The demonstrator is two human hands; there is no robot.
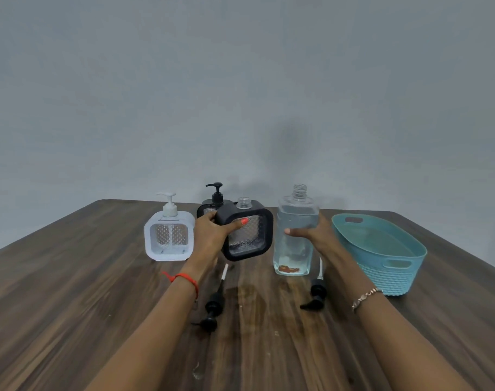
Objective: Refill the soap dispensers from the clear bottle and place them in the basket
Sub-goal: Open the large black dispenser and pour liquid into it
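My left hand (212,235) grips a black-framed soap dispenser (247,235) with its neck uncapped, tilted slightly to the right above the table. My right hand (315,235) is wrapped around the tall clear bottle (294,235), which is uncapped, upright and nearly full of clear liquid. Behind the held dispenser stands a second black dispenser (209,207) with its pump on. A white dispenser (169,238) with its pump on stands to the left. The blue basket (381,255) sits at the right with nothing visible in it.
Two loose black pump heads lie on the wooden table (71,306), one (214,306) below my left wrist and one (315,294) below the clear bottle. A wet patch (249,294) shows between them. A grey wall rises behind the table's far edge.
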